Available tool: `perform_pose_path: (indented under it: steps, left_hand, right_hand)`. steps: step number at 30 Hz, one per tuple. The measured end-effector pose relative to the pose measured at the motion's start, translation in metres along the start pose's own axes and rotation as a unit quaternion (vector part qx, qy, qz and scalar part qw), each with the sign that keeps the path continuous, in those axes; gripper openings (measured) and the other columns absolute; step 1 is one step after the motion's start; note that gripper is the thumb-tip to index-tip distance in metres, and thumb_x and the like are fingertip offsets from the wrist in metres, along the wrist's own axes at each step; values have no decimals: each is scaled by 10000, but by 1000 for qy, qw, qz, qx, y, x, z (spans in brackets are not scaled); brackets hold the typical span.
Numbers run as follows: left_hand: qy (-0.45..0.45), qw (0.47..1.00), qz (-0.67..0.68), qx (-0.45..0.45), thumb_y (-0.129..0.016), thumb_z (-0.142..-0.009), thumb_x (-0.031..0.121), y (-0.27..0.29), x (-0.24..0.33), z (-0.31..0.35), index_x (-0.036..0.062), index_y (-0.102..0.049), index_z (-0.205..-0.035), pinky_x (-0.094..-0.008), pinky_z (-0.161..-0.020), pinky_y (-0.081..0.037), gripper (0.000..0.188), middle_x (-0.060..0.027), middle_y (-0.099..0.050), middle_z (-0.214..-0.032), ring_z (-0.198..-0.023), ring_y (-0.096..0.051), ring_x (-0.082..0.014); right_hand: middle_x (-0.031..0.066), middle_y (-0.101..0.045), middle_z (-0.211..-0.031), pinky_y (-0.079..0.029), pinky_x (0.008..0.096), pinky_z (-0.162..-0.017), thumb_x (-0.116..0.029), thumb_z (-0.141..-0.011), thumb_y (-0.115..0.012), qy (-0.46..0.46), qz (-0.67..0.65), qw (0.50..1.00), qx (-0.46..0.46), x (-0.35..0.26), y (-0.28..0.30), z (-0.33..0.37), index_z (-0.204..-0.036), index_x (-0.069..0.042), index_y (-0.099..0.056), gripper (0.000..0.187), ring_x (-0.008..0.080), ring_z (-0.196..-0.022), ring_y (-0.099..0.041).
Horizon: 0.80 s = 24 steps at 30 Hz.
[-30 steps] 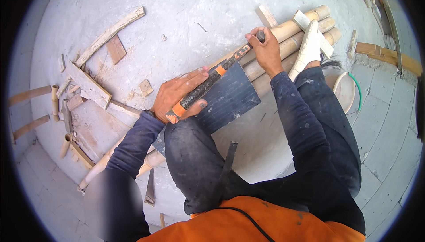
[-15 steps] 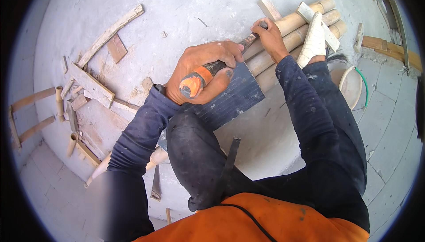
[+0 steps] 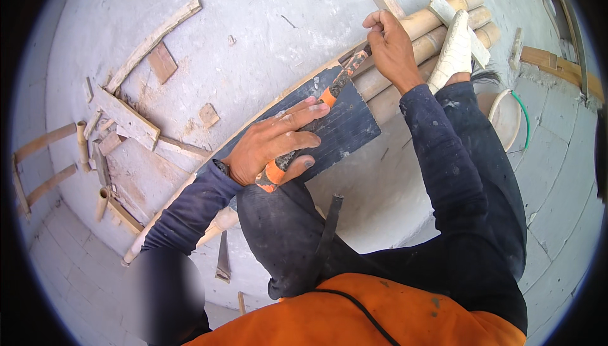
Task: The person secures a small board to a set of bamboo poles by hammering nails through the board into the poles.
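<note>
My left hand [image 3: 272,143] lies over a long tool with an orange and black grip [image 3: 271,174], its fingers stretched out and apart. The tool slants across a dark blue-grey board [image 3: 345,131], and its kind is not clear. Next to its far end, my right hand [image 3: 394,51] is raised with curled fingers; whatever they may hold is hidden. Beneath the board run several bamboo poles [image 3: 430,48], which show at the upper right. My foot in a pale shoe [image 3: 455,51] rests on them, beside a short white wooden strip [image 3: 442,9].
Wood offcuts [image 3: 130,118] lie scattered on the floor at left, near short bamboo pieces [image 3: 102,203]. A tapered metal blade [image 3: 223,260] lies by my knee. At right stand a round pale container [image 3: 503,121] with a green rim and a wooden plank [image 3: 557,67].
The tool has tipped down flatter along the board. My left hand has loosened from a wrapped grip to stretched fingers. My right hand has risen slightly and moved off the tool's dark end.
</note>
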<state>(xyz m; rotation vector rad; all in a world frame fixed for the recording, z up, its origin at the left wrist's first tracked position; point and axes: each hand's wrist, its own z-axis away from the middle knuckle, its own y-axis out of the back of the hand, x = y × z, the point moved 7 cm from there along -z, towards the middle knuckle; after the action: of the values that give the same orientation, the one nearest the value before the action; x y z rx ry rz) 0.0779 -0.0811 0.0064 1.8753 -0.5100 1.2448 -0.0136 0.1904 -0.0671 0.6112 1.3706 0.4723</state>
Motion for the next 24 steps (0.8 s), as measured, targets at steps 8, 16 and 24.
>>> perform_pose_path:
  steps: [8, 16, 24]
  left_hand:
    - [59, 997, 50, 23, -875, -917, 375, 12, -4, 22, 41, -698, -1041, -541, -1158, -507, 398, -262, -616, -1518, -1428, -585, -472]
    - [-80, 984, 107, 120, -714, -917, 194, 12, 23, -81, 74, -641, -821, -601, -1130, -514, 170, -156, -758, -922, -1091, -759, -385]
    - [-49, 981, 149, 114, -635, -942, 61, 27, 19, -111, 42, -633, -834, -572, -1100, -539, 109, -123, -691, -825, -869, -715, -302]
  right_hand:
    - [182, -719, -1080, -502, 492, -905, -99, -974, -540, -13, 14, 999, -31, 1, -13, 8, -1040, -24, -679, 172, 354, -983, -636]
    - [158, -713, -988, -514, 422, -875, -175, -998, -527, -99, -20, 994, -51, 37, -18, -14, -1102, -15, -679, 244, 302, -947, -670]
    - [149, -719, -984, -520, 418, -878, -202, -1001, -533, -117, -16, 991, -70, 47, -20, -22, -1139, -23, -667, 262, 277, -949, -672]
